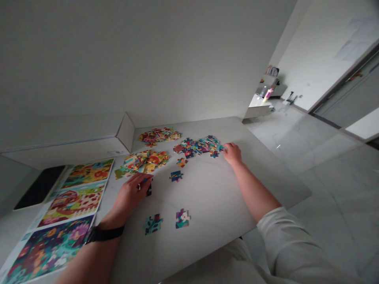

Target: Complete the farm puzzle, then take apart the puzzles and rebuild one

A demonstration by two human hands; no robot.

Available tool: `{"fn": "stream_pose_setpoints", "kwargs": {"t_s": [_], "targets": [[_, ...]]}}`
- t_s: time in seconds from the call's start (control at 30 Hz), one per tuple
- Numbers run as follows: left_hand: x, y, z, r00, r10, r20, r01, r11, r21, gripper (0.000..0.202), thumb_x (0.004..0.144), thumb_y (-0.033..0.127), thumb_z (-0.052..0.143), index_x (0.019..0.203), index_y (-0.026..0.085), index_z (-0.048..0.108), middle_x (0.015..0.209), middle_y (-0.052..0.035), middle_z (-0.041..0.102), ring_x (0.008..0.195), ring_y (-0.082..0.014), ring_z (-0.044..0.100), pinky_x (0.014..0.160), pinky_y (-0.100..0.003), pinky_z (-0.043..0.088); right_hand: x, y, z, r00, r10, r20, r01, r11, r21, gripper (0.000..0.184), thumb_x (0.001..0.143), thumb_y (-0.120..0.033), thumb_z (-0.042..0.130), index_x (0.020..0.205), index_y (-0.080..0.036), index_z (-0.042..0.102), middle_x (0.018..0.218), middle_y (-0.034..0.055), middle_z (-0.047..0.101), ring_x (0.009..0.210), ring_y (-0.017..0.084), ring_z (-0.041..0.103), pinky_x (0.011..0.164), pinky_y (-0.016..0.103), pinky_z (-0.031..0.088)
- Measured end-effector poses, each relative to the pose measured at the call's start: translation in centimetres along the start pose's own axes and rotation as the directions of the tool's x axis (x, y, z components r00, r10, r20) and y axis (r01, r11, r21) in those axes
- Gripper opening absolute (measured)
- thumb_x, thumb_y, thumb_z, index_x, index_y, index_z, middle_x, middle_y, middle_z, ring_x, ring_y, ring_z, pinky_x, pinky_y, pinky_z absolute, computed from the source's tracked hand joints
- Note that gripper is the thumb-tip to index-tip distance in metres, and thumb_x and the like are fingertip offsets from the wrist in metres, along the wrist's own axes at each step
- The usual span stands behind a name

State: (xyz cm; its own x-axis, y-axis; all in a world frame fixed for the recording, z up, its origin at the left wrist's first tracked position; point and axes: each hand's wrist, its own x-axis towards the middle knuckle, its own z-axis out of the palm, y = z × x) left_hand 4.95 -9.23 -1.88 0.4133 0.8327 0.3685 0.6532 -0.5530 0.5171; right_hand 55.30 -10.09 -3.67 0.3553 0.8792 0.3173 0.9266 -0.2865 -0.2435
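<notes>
My left hand [133, 192] is closed, its fingertips on a dark jigsaw puzzle piece [149, 191] that they partly cover. At the right end of a pile of blue and teal puzzle pieces [196, 147], my right hand [232, 154] pinches a teal puzzle piece [221, 148]. Between the hands lie a dark blue piece [176, 176] and a small orange piece [181, 162]. Closer to me, a teal piece with dark spots [153, 224] lies apart from a purple, white and teal piece [182, 219].
A yellow-orange pile of pieces [145, 161] and a red-green one [159, 135] lie farther back. At left are a printed picture sheet [72, 205], a black phone-like slab [40, 187] and a long white box [65, 134]. A wall bounds the table [213, 197] behind.
</notes>
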Motion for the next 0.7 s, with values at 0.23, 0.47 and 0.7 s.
{"fn": "stream_pose_setpoints", "kwargs": {"t_s": [0.23, 0.47, 0.7], "targets": [[-0.2, 0.2, -0.1, 1.000, -0.026, 0.015, 0.026, 1.000, -0.001, 0.040, 0.100, 0.054, 0.054, 0.108, 0.024, 0.079, 0.106, -0.0080, 0.080, 0.091, -0.0245, 0.074, 0.079, -0.033, 0.059, -0.6, 0.2, 0.1, 0.999, 0.051, -0.015, -0.052, 0.998, -0.036, 0.025, 0.100, -0.033, 0.062, 0.109, -0.023, 0.082, 0.126, 0.0142, 0.073, 0.116, 0.031, 0.063, 0.107, 0.044, 0.047], [-0.4, 0.0, -0.1, 0.999, -0.036, 0.010, 0.036, 0.999, -0.007, 0.038, 0.099, 0.053, 0.055, 0.110, 0.024, 0.079, 0.107, -0.0083, 0.080, 0.099, -0.0266, 0.074, 0.091, -0.036, 0.060, -0.5, 1.1, -0.3, 1.000, 0.030, -0.007, -0.030, 1.000, -0.006, 0.045, 0.096, -0.015, 0.056, 0.135, -0.022, 0.075, 0.136, 0.0146, 0.071, 0.124, 0.030, 0.062, 0.111, 0.043, 0.045], [-0.3, -0.3, 0.2, 0.999, -0.040, 0.016, 0.040, 0.999, -0.012, 0.040, 0.100, 0.053, 0.056, 0.110, 0.023, 0.079, 0.107, -0.0088, 0.079, 0.096, -0.0249, 0.073, 0.086, -0.034, 0.059, -0.7, 0.9, 0.0, 0.998, 0.030, 0.059, -0.028, 0.999, -0.026, 0.040, 0.099, -0.021, 0.057, 0.133, -0.027, 0.078, 0.139, 0.0118, 0.069, 0.127, 0.028, 0.060, 0.116, 0.043, 0.040]]}}
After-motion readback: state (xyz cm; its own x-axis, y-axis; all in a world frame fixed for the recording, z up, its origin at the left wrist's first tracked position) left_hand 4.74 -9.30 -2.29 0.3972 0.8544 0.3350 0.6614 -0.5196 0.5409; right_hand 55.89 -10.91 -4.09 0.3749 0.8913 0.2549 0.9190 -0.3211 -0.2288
